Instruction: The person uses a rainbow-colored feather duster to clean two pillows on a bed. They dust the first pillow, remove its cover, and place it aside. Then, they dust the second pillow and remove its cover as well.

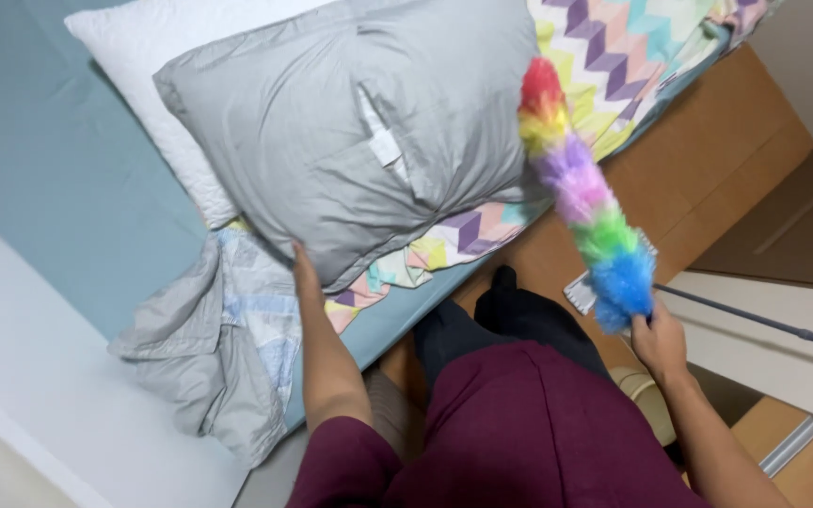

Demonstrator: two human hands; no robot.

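My left hand (305,271) grips the lower edge of a grey pillow (359,122) and holds it lifted off the bed. My right hand (659,341) is closed around the handle of a fluffy rainbow-coloured duster (583,193). The duster's red tip reaches up to the pillow's right edge. A white pillow (148,85) lies behind the grey one, partly covered by it.
The bed has a teal sheet (58,179), a zigzag-patterned blanket (613,56) and a crumpled grey and pale-blue cloth (218,357) near its edge. A wooden bed frame (708,160) runs along the right. A flat mop with a long pole (755,320) lies on the floor beside my legs.
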